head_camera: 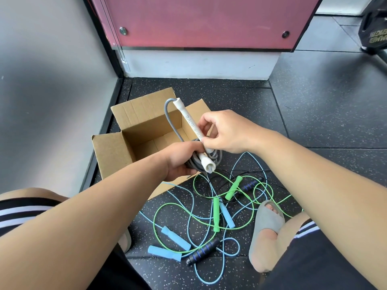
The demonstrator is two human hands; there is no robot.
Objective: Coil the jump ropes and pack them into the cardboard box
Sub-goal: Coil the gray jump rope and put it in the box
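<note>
Head view has my left hand (180, 161) clamped round the coiled grey rope (216, 158) and my right hand (226, 132) pinching its handle (189, 120) at 4 o'clock of the box (111, 151), nothing packed yet, with the other ropes (216, 214) tangled at 6 o'clock.

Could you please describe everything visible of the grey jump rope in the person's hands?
The grey jump rope has a thick, rubbery-looking cord and two white handles. Most of the cord is wound into a coil, gripped by the left hand along with one handle. The right hand pinches the other handle, which bears raised lettering and tilts up-left; cord arcs from its tip down to the coil. It is held up beside the open cardboard box.
</note>
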